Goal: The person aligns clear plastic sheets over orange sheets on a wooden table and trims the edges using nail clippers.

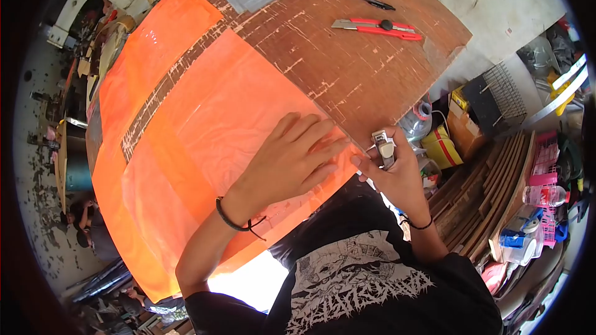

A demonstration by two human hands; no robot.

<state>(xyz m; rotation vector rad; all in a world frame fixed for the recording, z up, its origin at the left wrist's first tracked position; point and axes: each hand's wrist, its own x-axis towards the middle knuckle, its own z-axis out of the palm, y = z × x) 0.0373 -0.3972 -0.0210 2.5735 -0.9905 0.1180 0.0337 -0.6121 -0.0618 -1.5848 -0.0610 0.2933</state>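
Just left of the right grip [400, 177], clasping a stapler-like tool [387, 151], lies the orange sheet [205, 102], beneath the spread left grip [290, 160].

the left arm [202, 251] bends at the elbow, its bare forearm slanting forward and inward to a nearly straight wrist [234, 203]. the left hand [285, 161] is palm down with its back turned up, the fingers a little apart, softly bent and pointing forward and to the right. the right forearm [431, 242] angles forward. the right hand [403, 174] is curled in a grip, thumb reaching left, close to the left fingertips.
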